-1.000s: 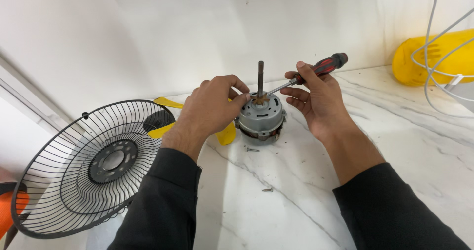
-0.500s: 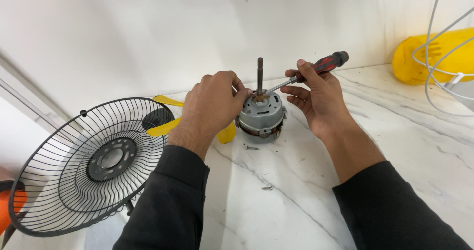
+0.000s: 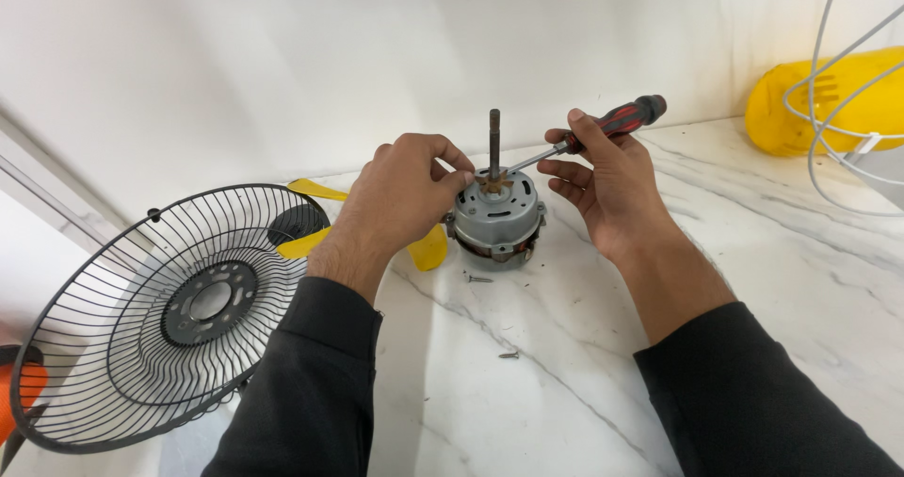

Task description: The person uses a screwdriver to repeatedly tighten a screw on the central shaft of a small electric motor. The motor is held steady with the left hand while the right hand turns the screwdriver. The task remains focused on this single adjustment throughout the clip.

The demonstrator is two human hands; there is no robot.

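Note:
A grey fan motor (image 3: 497, 219) stands upright on the white marble top (image 3: 565, 383), its dark shaft (image 3: 493, 138) pointing up. My left hand (image 3: 400, 199) grips the motor's left side near the top. My right hand (image 3: 603, 180) holds a screwdriver with a red and black handle (image 3: 617, 119). Its metal tip rests at the top of the motor, next to the base of the shaft. Both arms wear black sleeves.
A black wire fan guard (image 3: 165, 312) lies at the left with a yellow fan blade (image 3: 311, 242) behind it. Two small screws, one near the motor (image 3: 478, 278) and one further forward (image 3: 508, 355), lie loose on the marble. A yellow housing (image 3: 829, 100) and white cables (image 3: 847, 81) sit at the far right.
Both hands stay on the motor and the screwdriver with almost no movement. The view has shifted slightly.

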